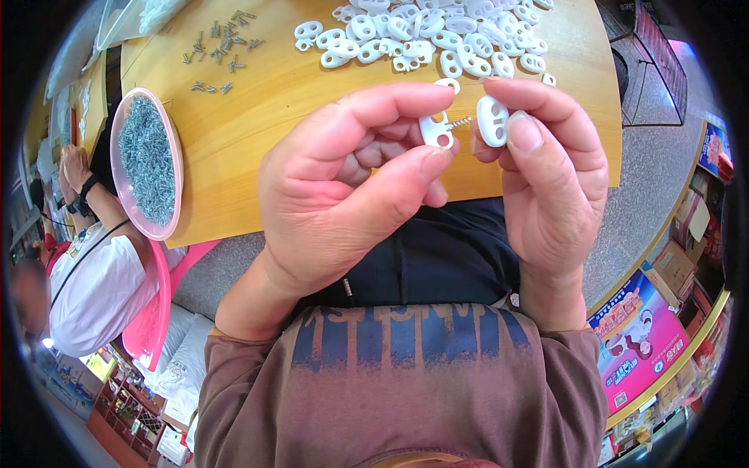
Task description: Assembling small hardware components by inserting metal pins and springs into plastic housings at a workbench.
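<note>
My left hand (pixel 351 179) pinches a white plastic cord-lock part (pixel 437 132) between thumb and fingers. A small metal spring (pixel 460 122) sticks out of its right side, pointing toward the other hand. In my right hand (pixel 558 168) is a white oval cord-lock shell (pixel 491 122) with two holes, gripped by thumb and forefinger. The shell and the spring's tip are close together, with a narrow gap between them. Both hands are raised over the near edge of the table. Just behind the left fingertips lies another white piece (pixel 447 85).
A heap of white two-hole plastic pieces (pixel 437 35) covers the far part of the wooden table (pixel 257 148). Loose springs (pixel 226 43) lie scattered at the far left. A pink bowl (pixel 146 164) full of springs stands at the left edge. Another person (pixel 101 281) sits left, beside a pink chair (pixel 160 312).
</note>
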`<action>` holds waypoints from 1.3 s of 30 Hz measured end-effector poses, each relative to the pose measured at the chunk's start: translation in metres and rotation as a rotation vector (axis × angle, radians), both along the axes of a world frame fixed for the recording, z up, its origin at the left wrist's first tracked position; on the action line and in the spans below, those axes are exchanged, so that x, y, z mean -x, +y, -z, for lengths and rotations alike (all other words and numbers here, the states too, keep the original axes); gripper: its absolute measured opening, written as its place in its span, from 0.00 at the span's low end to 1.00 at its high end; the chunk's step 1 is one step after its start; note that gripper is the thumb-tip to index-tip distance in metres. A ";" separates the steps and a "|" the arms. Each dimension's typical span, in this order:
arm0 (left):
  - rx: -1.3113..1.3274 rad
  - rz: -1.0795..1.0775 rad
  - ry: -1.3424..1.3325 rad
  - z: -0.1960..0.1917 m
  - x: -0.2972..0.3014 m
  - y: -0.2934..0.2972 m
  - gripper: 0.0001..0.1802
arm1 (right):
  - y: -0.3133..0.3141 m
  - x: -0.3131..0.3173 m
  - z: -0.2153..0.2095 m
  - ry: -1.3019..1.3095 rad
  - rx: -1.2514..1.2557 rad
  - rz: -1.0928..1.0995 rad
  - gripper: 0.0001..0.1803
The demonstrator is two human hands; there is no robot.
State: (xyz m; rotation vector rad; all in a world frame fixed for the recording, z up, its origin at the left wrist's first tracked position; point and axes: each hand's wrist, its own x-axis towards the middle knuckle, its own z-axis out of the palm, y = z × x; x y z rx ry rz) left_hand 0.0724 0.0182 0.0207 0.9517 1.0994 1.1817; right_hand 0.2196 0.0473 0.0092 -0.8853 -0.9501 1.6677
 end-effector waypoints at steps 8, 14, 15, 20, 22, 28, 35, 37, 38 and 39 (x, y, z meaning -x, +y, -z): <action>0.017 -0.005 -0.037 0.003 0.003 -0.002 0.16 | 0.001 -0.002 0.002 0.006 -0.013 -0.025 0.14; 0.006 0.036 -0.041 0.002 -0.001 -0.001 0.16 | 0.000 -0.003 0.001 0.037 0.004 -0.028 0.14; 0.012 0.038 -0.053 0.002 -0.002 -0.002 0.16 | 0.000 -0.003 0.000 0.034 0.010 -0.021 0.14; 0.002 -0.006 -0.034 0.003 -0.005 -0.003 0.15 | 0.000 -0.006 0.002 0.023 0.004 -0.010 0.14; 0.007 -0.016 -0.038 0.002 -0.004 -0.003 0.14 | 0.000 -0.006 0.002 0.021 -0.006 -0.008 0.14; 0.131 -0.032 -0.045 0.000 -0.001 -0.001 0.13 | -0.001 -0.004 0.001 0.029 0.011 -0.026 0.14; 0.174 -0.133 -0.184 0.001 -0.004 -0.002 0.10 | -0.003 0.000 0.001 0.029 0.019 -0.036 0.13; 0.180 -0.117 -0.241 0.002 -0.003 -0.002 0.08 | -0.004 0.001 0.002 0.033 0.012 -0.027 0.13; 0.191 -0.118 -0.246 0.001 -0.003 -0.002 0.08 | -0.004 0.001 0.002 0.032 0.012 -0.027 0.13; 0.202 -0.120 -0.251 0.001 -0.003 -0.002 0.07 | -0.004 0.001 0.002 0.037 0.008 -0.031 0.13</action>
